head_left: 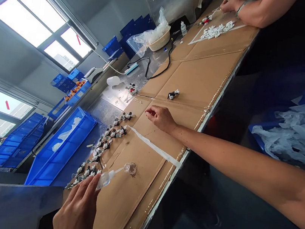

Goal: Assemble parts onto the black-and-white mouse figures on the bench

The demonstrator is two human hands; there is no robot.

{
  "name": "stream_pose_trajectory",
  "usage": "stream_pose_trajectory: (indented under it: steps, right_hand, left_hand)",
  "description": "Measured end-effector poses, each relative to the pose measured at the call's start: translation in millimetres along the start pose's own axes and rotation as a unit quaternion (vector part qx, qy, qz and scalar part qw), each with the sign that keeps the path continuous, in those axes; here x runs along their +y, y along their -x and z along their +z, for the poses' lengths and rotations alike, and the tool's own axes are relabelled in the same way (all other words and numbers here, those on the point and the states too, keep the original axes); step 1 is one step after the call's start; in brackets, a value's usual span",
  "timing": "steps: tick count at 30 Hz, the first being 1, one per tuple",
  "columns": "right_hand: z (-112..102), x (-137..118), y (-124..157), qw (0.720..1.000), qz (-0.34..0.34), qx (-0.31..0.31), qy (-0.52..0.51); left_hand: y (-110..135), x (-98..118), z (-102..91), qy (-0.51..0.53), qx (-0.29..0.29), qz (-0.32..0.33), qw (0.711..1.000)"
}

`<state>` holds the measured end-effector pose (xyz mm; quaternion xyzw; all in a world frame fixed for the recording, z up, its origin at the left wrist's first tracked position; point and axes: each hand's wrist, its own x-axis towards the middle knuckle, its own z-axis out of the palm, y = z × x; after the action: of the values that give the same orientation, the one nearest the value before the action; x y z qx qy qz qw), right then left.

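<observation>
Gripping a squeeze bottle (105, 180) over the cardboard-topped bench (198, 79)!
Beside a row of small figurines (102, 145), the left hand (77, 210) is curling round the light, soft plastic body, the best place to hold it; the right hand (161, 118) is lying half-open, empty; a clear cup (131, 168) is sitting near the nozzle.

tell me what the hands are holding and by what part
The left hand holds a clear plastic squeeze bottle by its body, with the fingers around it. The right hand holds nothing.
</observation>
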<state>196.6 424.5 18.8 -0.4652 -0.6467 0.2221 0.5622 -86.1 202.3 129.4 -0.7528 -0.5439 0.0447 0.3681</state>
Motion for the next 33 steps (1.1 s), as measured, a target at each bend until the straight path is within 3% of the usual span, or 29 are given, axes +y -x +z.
stream_pose_trajectory:
  steps: [17,20,23,25,28,31,33]
  right_hand:
    - [-2,-4,0,1.000,0.019,-0.011,0.008]
    - [-2,-5,0,1.000,0.021,-0.013,0.009]
    - [-2,-4,0,1.000,0.021,-0.013,0.008]
    - [-1,-2,0,1.000,0.019,-0.012,0.008]
    - [0,1,0,1.000,0.016,-0.009,0.006]
    - [2,3,-1,1.000,0.015,-0.008,0.004]
    - [2,4,0,1.000,0.019,-0.006,0.002]
  left_hand:
    - [3,0,4.1,-0.009,0.014,0.017,1.000]
    - [6,1,8.6,0.009,-0.007,-0.020,1.000]
    - [10,5,14.9,0.058,-0.059,-0.107,0.991]
    - [13,7,19.4,0.113,-0.104,-0.190,0.970]
    - [17,8,25.8,0.219,-0.157,-0.301,0.915]
    - [20,7,32.2,0.315,-0.173,-0.379,0.853]
    - [20,7,36.7,0.368,-0.155,-0.414,0.818]
